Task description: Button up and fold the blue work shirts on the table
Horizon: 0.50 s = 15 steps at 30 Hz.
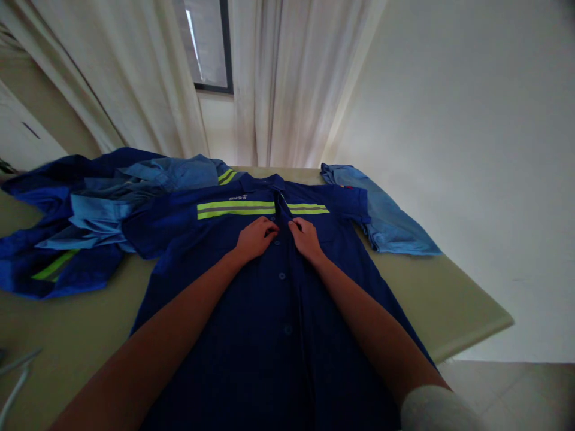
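Note:
A dark blue work shirt (269, 311) with yellow-green reflective stripes lies face up on the table (431, 299), collar away from me. My left hand (255, 236) and my right hand (305, 237) rest on its chest, on either side of the button placket, just below the stripes. Both hands have their fingers curled in a pinch on the edges of the shirt front near a button. Several dark buttons run down the placket toward me.
A heap of blue and light blue garments (90, 215) lies on the table's left side. A light blue garment (386, 215) lies at the far right. White curtains (278, 84) and a window hang behind. The table edge and floor (507, 389) are at right.

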{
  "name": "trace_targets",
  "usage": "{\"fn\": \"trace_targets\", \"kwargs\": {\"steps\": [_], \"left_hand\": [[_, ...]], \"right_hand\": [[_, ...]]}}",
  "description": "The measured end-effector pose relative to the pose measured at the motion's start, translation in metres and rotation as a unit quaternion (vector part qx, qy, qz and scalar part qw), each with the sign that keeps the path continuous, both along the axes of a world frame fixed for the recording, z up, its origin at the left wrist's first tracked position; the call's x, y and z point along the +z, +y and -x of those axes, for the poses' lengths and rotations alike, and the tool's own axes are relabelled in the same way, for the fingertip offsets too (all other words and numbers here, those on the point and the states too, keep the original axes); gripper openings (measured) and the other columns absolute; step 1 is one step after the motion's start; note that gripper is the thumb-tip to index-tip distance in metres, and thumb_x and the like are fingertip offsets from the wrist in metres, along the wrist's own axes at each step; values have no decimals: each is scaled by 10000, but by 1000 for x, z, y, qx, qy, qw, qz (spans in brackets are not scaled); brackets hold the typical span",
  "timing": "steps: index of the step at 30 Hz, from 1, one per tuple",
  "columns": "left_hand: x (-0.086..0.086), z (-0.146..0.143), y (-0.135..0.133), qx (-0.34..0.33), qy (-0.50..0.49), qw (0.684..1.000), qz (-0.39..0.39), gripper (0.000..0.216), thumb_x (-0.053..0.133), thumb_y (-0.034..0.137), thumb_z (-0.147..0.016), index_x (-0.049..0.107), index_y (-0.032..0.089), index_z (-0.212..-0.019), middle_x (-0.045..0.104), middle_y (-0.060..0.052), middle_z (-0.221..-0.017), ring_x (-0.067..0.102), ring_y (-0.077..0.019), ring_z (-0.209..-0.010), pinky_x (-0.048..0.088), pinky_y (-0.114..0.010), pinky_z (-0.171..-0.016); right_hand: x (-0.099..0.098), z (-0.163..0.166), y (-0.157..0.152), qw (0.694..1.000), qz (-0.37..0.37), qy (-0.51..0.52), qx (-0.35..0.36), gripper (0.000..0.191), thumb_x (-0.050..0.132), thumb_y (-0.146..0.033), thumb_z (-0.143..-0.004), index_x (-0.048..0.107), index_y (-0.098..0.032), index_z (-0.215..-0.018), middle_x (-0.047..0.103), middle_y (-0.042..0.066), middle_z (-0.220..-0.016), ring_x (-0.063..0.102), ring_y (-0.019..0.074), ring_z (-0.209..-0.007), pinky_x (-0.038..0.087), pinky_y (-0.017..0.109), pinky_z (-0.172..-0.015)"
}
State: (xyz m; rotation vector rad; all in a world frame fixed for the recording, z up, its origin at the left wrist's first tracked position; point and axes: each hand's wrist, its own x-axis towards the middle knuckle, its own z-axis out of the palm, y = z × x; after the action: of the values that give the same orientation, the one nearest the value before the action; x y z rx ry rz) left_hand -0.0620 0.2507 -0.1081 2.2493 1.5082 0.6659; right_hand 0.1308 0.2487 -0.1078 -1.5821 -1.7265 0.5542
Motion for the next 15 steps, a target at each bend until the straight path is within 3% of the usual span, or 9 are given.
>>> {"fn": "trace_targets", "kwargs": {"steps": [4, 7, 10, 15], "left_hand": [[0, -2, -4, 40, 42, 998, -23, 406, 493, 271, -1033, 617, 236, -1417, 609, -99, -1422, 624, -249, -1264, 533, -375, -1056], [3, -9, -6, 32, 100, 994, -32, 459, 441, 289, -1051, 539, 237, -1496, 556, -113, -1505, 569, -286, -1348, 541, -423, -1056], [9, -20, -4, 60, 144, 988, -22, 435, 414, 310, -1061, 550, 256, -1470, 551, -125, -1470, 638, -294, -1248, 585, -424, -940], [15, -29, 5, 101, 152, 983, -7, 357, 398, 321, -1071, 655, 231, -1302, 566, -137, -1382, 723, -290, -1047, 591, -425, -848]], "right_hand": [[-5, -2, 3, 999, -12, 29, 12, 239, 505, -318, -998, 726, -232, -970, 740, 14, -929, 667, 208, -889, 483, 311, -849], [-10, -3, 6, 999, -16, 35, 13, 280, 498, -231, -978, 730, -246, -1134, 760, 32, -1101, 682, 223, -1037, 493, 348, -962], [-12, -3, 7, 999, -14, 35, 25, 321, 495, -227, -991, 723, -256, -1214, 759, 38, -1197, 684, 225, -1118, 495, 366, -1016], [-7, -4, 5, 999, 7, -6, 30, 275, 611, -365, -991, 754, -260, -1201, 789, 38, -1118, 719, 238, -1022, 532, 351, -927]]}}
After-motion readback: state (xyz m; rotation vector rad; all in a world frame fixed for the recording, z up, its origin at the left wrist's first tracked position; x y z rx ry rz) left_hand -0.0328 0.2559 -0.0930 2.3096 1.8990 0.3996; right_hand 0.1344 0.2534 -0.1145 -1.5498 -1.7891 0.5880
